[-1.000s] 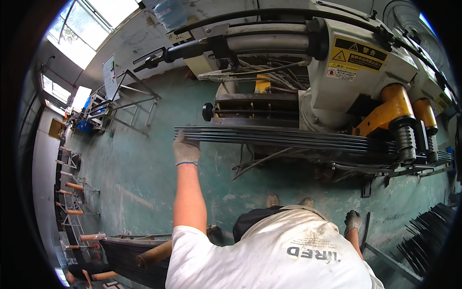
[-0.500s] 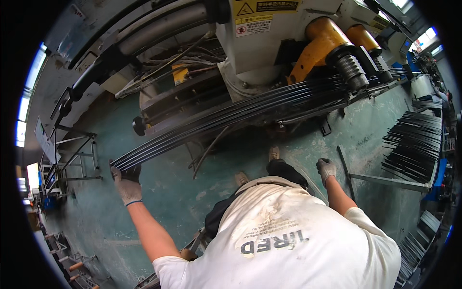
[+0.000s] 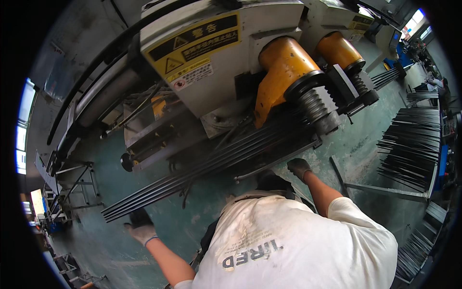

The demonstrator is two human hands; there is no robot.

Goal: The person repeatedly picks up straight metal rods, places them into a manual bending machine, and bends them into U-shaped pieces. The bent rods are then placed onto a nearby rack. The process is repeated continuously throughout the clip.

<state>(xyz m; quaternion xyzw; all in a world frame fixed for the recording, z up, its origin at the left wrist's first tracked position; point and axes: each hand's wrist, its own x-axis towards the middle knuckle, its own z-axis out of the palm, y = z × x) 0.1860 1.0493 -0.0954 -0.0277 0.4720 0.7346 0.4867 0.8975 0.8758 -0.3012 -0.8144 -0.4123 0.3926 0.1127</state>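
Several long dark tubes (image 3: 178, 180) lie side by side, running from the machine's orange clamps to free ends at the lower left. My left hand (image 3: 140, 229) wears a pale glove with a dark palm. Just beneath the tube ends, it is open, thumb apart, with no tube in its grasp. My right hand (image 3: 299, 168), gloved alike, hangs near the machine's lower edge, its fingers loosely bent and nothing visible in them. Two orange cylinder housings (image 3: 284, 62) with coil springs (image 3: 315, 106) stand above the tubes.
The pale machine body (image 3: 226, 53) with yellow warning labels fills the upper middle. A rack bar (image 3: 385, 190) and stacked dark rods (image 3: 409, 147) are at the right. At the left stands a metal frame (image 3: 79, 185). Green floor (image 3: 101, 245) shows beneath.
My left hand has let go of the tube ends and dropped just below them. The view has shifted toward the machine, and my right hand now appears farther up and left.
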